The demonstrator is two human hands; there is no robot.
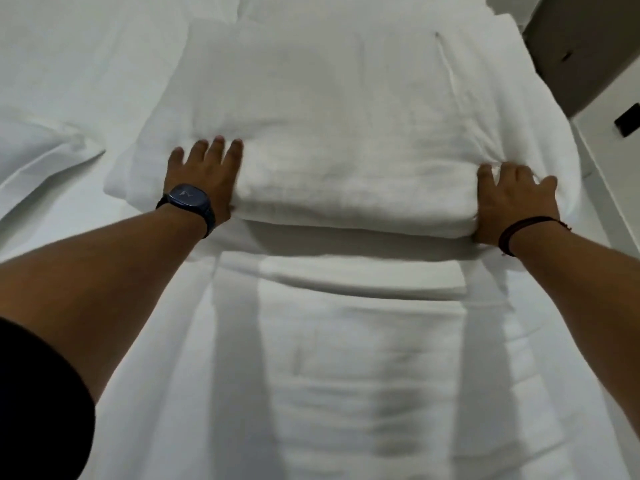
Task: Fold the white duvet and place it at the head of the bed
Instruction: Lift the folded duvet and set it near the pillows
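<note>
The white duvet (346,140) lies across the middle of the bed, with a thick folded layer on top whose near edge faces me. My left hand (204,174), with a dark watch on the wrist, grips the left end of that folded edge, fingers on top. My right hand (512,202), with a dark cord bracelet, holds the right end of the same fold, fingers curled over the top. A flatter stretch of the duvet (346,358) runs from under the fold toward me.
A white pillow (41,150) lies on the sheet at the left. The bed's right edge (588,188) borders a pale wall with a dark socket (627,124). A grey-brown panel (581,46) fills the upper right corner.
</note>
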